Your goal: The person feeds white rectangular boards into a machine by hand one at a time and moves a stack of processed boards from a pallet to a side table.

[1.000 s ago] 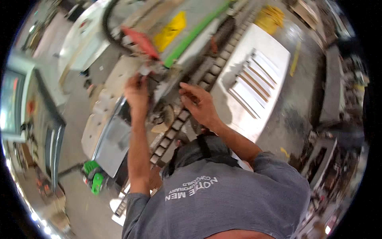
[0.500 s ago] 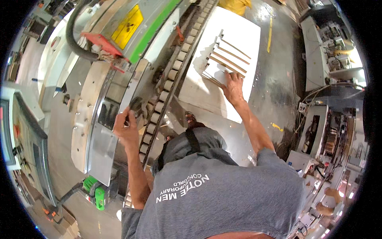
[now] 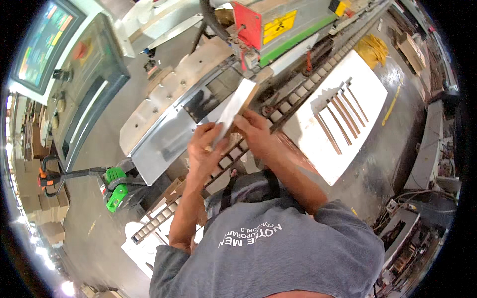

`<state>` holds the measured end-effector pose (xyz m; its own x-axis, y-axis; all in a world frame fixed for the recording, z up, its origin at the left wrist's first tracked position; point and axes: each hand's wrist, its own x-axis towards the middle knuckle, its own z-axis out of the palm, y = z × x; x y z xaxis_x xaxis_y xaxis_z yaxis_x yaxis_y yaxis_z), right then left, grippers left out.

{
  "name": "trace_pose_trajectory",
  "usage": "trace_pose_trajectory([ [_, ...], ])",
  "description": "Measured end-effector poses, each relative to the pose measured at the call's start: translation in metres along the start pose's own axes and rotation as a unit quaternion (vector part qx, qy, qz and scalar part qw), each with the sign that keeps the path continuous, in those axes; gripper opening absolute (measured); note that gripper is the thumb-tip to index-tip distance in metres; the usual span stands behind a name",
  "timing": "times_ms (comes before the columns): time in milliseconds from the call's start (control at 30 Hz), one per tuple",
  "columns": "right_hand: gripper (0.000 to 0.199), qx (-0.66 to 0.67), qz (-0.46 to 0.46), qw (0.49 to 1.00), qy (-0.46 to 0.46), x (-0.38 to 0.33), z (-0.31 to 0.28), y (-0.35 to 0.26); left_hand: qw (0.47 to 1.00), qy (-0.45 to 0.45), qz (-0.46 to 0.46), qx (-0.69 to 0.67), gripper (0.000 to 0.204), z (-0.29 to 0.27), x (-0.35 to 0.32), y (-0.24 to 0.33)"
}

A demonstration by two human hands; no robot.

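A short narrow board point(image 3: 239, 101) with a white face and a brown edge is held up at a slant in front of me. My left hand point(image 3: 204, 145) is closed on its lower end. My right hand point(image 3: 252, 130) grips it along the brown edge. Just beyond the board lies the metal bed point(image 3: 166, 149) of a machine with a roller chain track point(image 3: 290, 99) along its near side. Several similar brown-edged strips point(image 3: 343, 113) rest in a row on a white sheet point(image 3: 325, 161) to the right. My fingertips are partly hidden behind the board.
A grey and green machine housing point(image 3: 293, 32) with a red guard point(image 3: 247, 25) stands ahead. On the left are a control screen point(image 3: 47, 44) and a green-cased tool point(image 3: 117, 188) with a hose. A yellow cloth point(image 3: 372, 49) lies past the sheet. Grey equipment point(image 3: 427, 144) lines the right.
My right hand has come from the white sheet to the machine bed with a board from there. My left hand has joined it on the board, and the view has swung left.
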<state>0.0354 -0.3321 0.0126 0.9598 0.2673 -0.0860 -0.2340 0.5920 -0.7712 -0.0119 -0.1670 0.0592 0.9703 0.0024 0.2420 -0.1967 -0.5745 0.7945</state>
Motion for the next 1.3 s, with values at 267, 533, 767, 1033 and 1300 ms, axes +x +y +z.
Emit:
trace_pose_trajectory([
  [267, 0.066, -0.116, 0.064, 0.988, -0.073, 0.035, 0.062, 0.081, 0.98, 0.118, 0.055, 0.148, 0.042, -0.082, 0.006, -0.109],
  [533, 0.081, -0.144, 0.09, 0.98, -0.107, 0.059, 0.093, 0.088, 0.94, 0.212, 0.044, 0.264, 0.043, -0.09, 0.0, -0.123],
  [767, 0.076, -0.187, 0.065, 0.975, -0.099, 0.056, 0.101, 0.086, 0.935, 0.244, 0.055, 0.252, 0.039, -0.092, 0.002, -0.141],
  [1033, 0.084, -0.208, 0.059, 0.971, -0.103, 0.057, 0.104, 0.081, 0.94, 0.252, 0.062, 0.221, 0.037, -0.091, 0.005, -0.136],
  [1300, 0.078, -0.188, 0.066, 0.975, -0.097, 0.058, 0.105, 0.082, 0.943, 0.221, 0.044, 0.247, 0.035, -0.094, 0.004, -0.129],
])
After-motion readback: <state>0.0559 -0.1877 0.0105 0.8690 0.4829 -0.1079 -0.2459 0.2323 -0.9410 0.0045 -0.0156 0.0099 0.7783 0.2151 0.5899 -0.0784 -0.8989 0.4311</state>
